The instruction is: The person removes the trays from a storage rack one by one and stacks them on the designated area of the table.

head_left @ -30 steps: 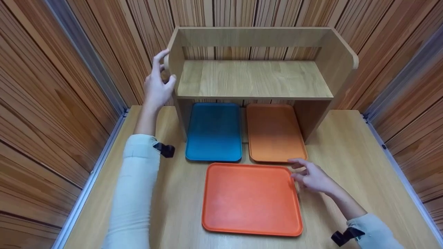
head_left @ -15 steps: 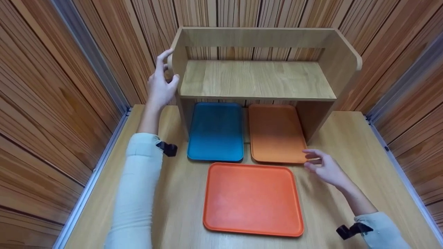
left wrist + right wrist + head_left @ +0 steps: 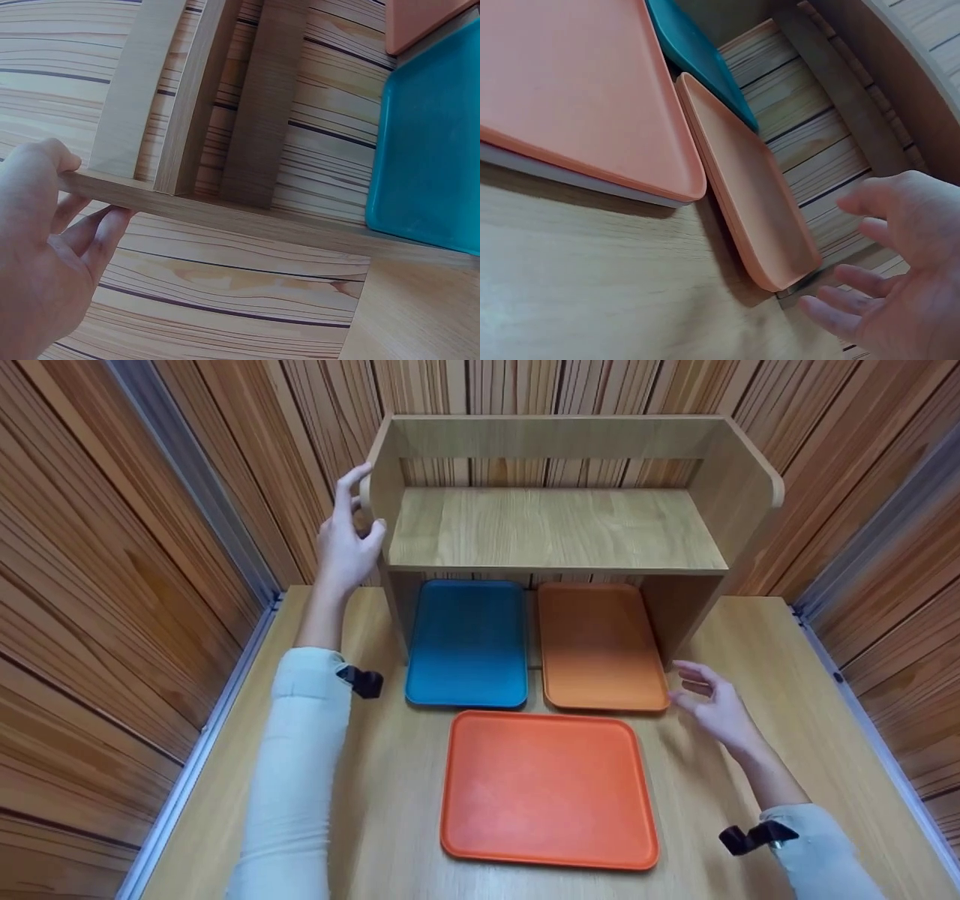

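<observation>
Head view shows the left hand [image 3: 343,547] gripping the wooden shelf's [image 3: 555,529] left side panel. Right hand [image 3: 716,705], fingers spread and empty, hovers just right of the pale orange tray [image 3: 600,649] under that shelf.

A light wooden desk [image 3: 757,675] with a pale grain fills the booth floor. Walls of narrow vertical wooden slats, reddish-brown [image 3: 112,547], close around the desk on the left, right and far sides. Grey metal strips [image 3: 202,750] run along the desk's left and right edges where the walls meet it. Soft, even light falls on the desk.
</observation>
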The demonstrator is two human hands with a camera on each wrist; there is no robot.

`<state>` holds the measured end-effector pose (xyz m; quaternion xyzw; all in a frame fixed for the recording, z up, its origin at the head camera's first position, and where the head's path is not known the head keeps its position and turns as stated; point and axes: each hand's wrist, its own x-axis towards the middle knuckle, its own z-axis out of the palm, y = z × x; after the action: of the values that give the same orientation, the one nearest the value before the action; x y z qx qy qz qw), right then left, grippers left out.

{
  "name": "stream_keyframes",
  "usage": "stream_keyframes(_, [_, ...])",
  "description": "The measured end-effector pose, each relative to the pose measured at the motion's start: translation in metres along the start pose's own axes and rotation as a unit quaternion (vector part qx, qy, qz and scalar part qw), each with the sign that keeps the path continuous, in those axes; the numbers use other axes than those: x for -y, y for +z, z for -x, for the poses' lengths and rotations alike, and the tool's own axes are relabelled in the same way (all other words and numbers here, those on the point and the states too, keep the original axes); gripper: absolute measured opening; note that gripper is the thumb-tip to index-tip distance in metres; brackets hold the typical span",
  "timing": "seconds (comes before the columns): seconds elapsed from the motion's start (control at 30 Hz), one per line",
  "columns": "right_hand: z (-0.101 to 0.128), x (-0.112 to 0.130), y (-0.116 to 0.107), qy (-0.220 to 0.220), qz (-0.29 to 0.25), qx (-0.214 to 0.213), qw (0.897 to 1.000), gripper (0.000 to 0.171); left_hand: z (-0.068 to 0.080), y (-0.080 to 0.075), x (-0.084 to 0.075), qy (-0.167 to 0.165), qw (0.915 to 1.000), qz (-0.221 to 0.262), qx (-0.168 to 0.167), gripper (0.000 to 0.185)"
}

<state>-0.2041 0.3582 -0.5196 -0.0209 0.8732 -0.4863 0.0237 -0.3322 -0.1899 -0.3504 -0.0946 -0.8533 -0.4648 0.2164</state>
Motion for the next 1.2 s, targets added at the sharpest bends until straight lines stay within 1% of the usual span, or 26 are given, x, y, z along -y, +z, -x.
stream_keyframes(0.13, [-0.006, -0.004, 0.004, 0.012, -0.03, -0.016, 0.999, 0.069, 0.0, 0.001, -0.001, -0.009, 0.9999, 0.005, 0.002, 0.067])
stream_keyframes(0.3, [-0.015, -0.012, 0.013, 0.036, -0.074, -0.04, 0.996, 0.074, 0.0, -0.001, -0.002, -0.011, 0.9999, -0.005, 0.001, 0.067])
stream_keyframes(0.43, [-0.02, -0.022, 0.022, 0.059, -0.117, -0.071, 0.989, 0.076, -0.001, -0.001, -0.002, -0.017, 0.9998, -0.007, 0.002, 0.067])
stream_keyframes(0.57, [-0.024, -0.03, 0.03, 0.089, -0.161, -0.093, 0.978, 0.077, -0.001, 0.0, -0.003, -0.019, 0.9998, 0.0, 0.006, 0.068])
stream_keyframes(0.63, [-0.025, -0.033, 0.033, 0.106, -0.182, -0.093, 0.973, 0.079, -0.001, 0.0, -0.002, -0.017, 0.9998, 0.005, 0.007, 0.068])
stream_keyframes(0.73, [-0.027, -0.035, 0.035, 0.128, -0.203, -0.084, 0.967, 0.081, -0.001, 0.001, -0.002, -0.01, 0.9999, -0.001, 0.004, 0.067])
stream_keyframes(0.87, [-0.029, -0.037, 0.036, 0.152, -0.214, -0.073, 0.962, 0.084, -0.003, 0.001, -0.003, -0.004, 1.0, -0.006, 0.002, 0.067])
stream_keyframes(1.07, [-0.028, -0.038, 0.04, 0.155, -0.239, -0.064, 0.956, 0.08, -0.002, 0.0, -0.004, -0.014, 0.9999, 0.0, 0.004, 0.068])
stream_keyframes(1.2, [-0.03, -0.038, 0.045, 0.163, -0.264, -0.067, 0.948, 0.081, -0.001, 0.001, -0.002, -0.013, 0.9999, -0.001, 0.003, 0.068])
